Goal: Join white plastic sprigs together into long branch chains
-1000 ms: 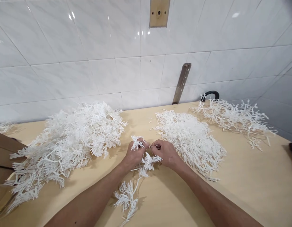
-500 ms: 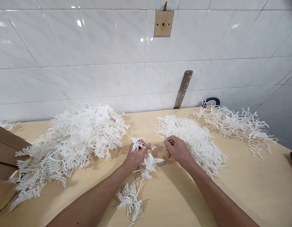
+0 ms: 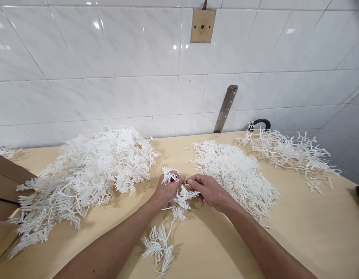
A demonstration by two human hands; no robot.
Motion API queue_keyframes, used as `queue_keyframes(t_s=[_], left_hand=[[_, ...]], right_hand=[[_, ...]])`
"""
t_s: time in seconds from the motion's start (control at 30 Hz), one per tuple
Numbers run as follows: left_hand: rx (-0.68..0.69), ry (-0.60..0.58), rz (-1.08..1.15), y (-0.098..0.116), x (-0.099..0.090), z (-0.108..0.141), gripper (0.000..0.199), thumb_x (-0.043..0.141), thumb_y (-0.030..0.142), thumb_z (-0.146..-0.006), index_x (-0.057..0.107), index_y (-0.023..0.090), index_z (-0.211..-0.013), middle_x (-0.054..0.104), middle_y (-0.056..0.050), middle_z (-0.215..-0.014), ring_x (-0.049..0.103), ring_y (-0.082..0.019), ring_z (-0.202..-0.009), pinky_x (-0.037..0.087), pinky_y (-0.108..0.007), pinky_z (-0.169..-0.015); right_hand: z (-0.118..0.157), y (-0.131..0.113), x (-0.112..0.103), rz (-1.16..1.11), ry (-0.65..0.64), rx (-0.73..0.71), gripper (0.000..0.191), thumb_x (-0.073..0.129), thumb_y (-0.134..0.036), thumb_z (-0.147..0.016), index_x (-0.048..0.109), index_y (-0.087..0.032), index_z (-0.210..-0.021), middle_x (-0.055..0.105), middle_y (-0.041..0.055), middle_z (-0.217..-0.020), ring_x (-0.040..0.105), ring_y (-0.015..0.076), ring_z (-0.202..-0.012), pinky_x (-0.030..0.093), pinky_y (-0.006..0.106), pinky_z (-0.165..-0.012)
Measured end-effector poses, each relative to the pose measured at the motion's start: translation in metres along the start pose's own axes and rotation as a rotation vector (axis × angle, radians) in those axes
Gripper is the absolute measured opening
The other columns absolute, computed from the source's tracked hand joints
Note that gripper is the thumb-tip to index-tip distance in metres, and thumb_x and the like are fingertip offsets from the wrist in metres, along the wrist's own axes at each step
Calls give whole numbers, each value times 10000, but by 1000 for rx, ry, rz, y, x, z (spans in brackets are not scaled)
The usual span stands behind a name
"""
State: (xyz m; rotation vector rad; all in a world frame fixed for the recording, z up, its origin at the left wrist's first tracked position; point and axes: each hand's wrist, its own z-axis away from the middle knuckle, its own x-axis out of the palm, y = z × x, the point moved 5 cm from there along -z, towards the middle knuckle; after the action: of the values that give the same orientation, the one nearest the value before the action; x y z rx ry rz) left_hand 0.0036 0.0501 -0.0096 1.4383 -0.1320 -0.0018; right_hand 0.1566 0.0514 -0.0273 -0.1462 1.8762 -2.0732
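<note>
Pale wood-coloured desk (image 3: 307,232) before a glossy white tiled wall (image 3: 115,42). Near: left hand (image 3: 167,190) pinching a white, branching, frilled-tipped strand (image 3: 181,197); right hand (image 3: 208,190), fingers closed together beside it, contents unclear. Beyond, flanking the hands: bushy white branched pile (image 3: 109,162), left; heap of short white sprigs (image 3: 234,170), right.

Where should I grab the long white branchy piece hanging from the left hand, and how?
I'd pinch the branchy piece by its bare stem, just above the bottom tufts, coming from above. The stem is thin and smooth there, with nothing over it, while the tufts spread into many skinny tips.
</note>
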Motion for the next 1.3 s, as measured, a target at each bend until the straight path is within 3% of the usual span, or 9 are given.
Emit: queue_keyframes(t_s=[0.17,0.37,0.57,0.83,1.13,1.3], left_hand=[[46,7,-46,0,-2,-2,308,749,440,-701,579,183,-690,539,37,-544,474,-109,-475,396,-233,-481],[5,1,-36,-1,-2,-1,361,785,470,-660,568,181,-668,508,46,-505,451,-104,-452,371,-228,-451],[-53,27,-16,-6,-3,-3,358,754,497,-687,569,191,-684,474,57,-480,416,-95,-411,323,-220,-412],[-97,-4,37,-10,-4,-5,377,769,513,-663,562,199,-683,518,47,-506,483,-120,-450,350,-236,-449],[-59,24,5,-4,-2,-1,328,755,448,-689,546,196,-658,476,63,-508,437,-92,-432,332,-224,-453],[-65,59,-7,0,0,2,347,750,424,-692,490,203,-629,396,84,-448,377,-80,-388,286,-216,-417]], right_hand=[[2,-1,6,-68,-37,102,486,641,-641,-798,572,-166,-729,582,-19,-697,515,65,-415,385,212,-392],[5,-7,10,-57,-90,160,458,700,-601,-748,566,-163,-725,642,5,-782,572,69,-429,194,187,-345],[4,-6,11,-3,-33,38,459,646,-628,-787,608,-170,-779,645,7,-759,564,74,-449,334,189,-368],[6,-10,13,-28,-110,24,430,580,-599,-856,573,-173,-801,573,-30,-673,602,94,-446,254,166,-336],[6,-9,9,197,-14,11,236,531,-397,-866,531,-195,-744,595,-36,-589,593,103,-422,388,174,-364],[10,-21,14,322,6,-20,130,494,-275,-838,508,-211,-726,552,-47,-488,592,143,-398,385,201,-346]])
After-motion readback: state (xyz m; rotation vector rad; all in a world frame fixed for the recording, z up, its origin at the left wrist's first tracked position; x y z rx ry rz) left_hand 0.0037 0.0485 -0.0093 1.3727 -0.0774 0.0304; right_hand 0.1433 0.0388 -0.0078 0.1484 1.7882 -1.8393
